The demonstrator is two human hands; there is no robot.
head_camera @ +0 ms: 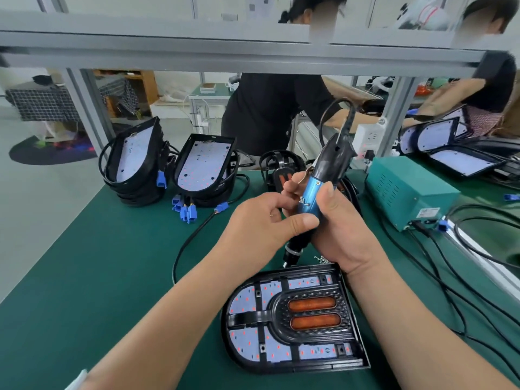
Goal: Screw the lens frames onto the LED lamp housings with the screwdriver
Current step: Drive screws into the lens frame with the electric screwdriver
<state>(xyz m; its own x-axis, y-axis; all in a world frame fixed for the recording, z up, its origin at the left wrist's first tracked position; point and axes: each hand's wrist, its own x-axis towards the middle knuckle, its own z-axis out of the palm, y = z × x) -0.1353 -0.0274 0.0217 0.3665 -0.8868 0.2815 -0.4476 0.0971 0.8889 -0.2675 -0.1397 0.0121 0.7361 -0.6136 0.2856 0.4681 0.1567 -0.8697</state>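
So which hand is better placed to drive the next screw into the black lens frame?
The right hand: it wraps the blue electric screwdriver near its middle, tip down over the far edge of the black lens frame. The left hand only pinches the barrel low.

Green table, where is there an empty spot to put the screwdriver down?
The green table is bare on the left, between the near lamp housing, the black cable and the stacked housings. It is crowded on the right: cables run from the green power box. Both the left hand and right hand hold the screwdriver.
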